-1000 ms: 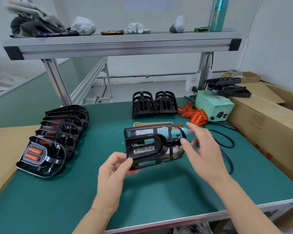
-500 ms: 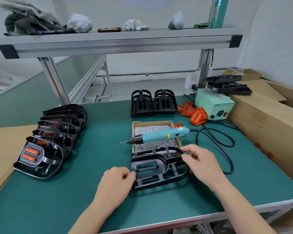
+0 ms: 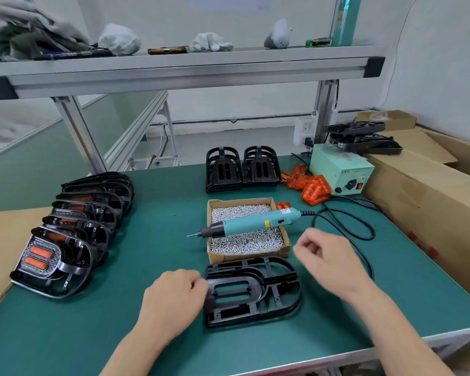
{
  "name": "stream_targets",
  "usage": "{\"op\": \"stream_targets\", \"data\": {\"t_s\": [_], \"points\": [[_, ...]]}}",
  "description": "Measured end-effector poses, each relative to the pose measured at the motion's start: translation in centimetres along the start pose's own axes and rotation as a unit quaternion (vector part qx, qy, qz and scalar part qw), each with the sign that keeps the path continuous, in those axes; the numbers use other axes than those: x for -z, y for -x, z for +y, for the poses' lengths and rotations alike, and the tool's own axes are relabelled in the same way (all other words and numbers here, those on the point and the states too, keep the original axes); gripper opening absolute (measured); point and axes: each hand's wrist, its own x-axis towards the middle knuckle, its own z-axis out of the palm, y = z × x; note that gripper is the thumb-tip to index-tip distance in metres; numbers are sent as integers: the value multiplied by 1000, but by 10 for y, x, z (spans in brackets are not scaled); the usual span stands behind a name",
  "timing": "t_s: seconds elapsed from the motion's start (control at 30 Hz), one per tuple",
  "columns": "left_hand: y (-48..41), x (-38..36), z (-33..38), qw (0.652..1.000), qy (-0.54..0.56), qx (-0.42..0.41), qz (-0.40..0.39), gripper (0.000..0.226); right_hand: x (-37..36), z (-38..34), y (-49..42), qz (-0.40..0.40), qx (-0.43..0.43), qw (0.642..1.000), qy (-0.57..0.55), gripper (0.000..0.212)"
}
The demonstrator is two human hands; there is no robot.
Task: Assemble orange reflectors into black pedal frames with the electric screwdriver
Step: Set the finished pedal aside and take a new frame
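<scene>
Black plastic pedal frame (image 3: 253, 291) flat, unfilled; left hand (image 3: 174, 297) grips its edge, right hand (image 3: 329, 259) loosely curled, empty. Next, likely: fetch orange translucent reflector (image 3: 315, 190).

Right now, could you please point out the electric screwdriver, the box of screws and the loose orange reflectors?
electric screwdriver (image 3: 255, 223): head view, teal body.
box of screws (image 3: 244, 257): head view, cardboard front wall.
loose orange reflectors (image 3: 314, 189): head view, middle of pile.
</scene>
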Motion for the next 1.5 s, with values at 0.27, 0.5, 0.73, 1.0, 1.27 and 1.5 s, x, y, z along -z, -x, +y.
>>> {"op": "stream_targets", "data": {"t_s": [0.27,0.5,0.73,1.0,1.27,1.5], "points": [[-9,-16,-6,982,142,51,114,27,24,6,-121,45,-37,997,45,17],[-11,-17,-9,980,158,44,116,26,0,7,-185,-177,-85,947,253,35],[-13,-17,-11,977,170,43,122,27,-7,11,-199,-154,-116,954,228,25],[-12,-19,-8,980,150,43,125,26,-10,15,-191,-142,-134,958,211,24],[-12,-16,-10,980,154,41,120,26,-3,8,-187,-49,-161,976,138,17],[-13,-16,-11,981,158,43,105,26,18,4,-186,76,-192,972,-112,13]]}}
